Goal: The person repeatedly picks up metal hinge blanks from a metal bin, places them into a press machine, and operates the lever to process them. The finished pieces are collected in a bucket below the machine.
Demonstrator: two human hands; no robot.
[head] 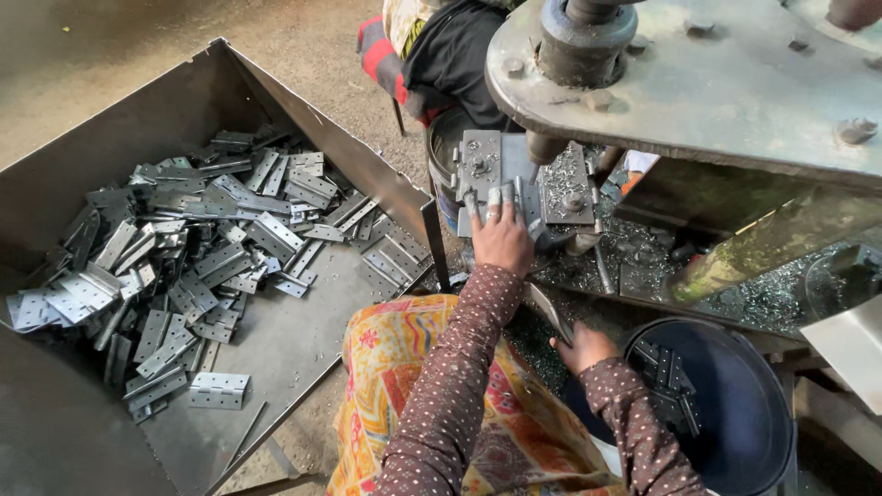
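Right now your left hand (502, 237) lies flat on a steel hinge leaf (479, 165) seated on the press bed (643, 248), just under the punch (544, 147) — fingers stretched out and spread, pressing down, not wrapped around anything. Your right hand (584, 347) sits nearer you than the punch, fingers curled about a thin metal bar (549, 312); how tightly it grips, you cannot tell from this view.

That leaf looks stiff and thin, light for one hand, with hard edges and likely an oily, slippery face — so hold it by the flat plate or the long edges, well clear of the punch, never by the knuckled side alone.

Left of the punch, a big sheet-metal bin (276, 340) holds a loose heap of hinges (202, 248), piled every way. Right of the punch and close to your right hand stands a dark blue bucket (735, 404) with a few dark hinges inside. Metal chips lie scattered on the bed. Beyond the punch another person's clothing (441, 55) shows.
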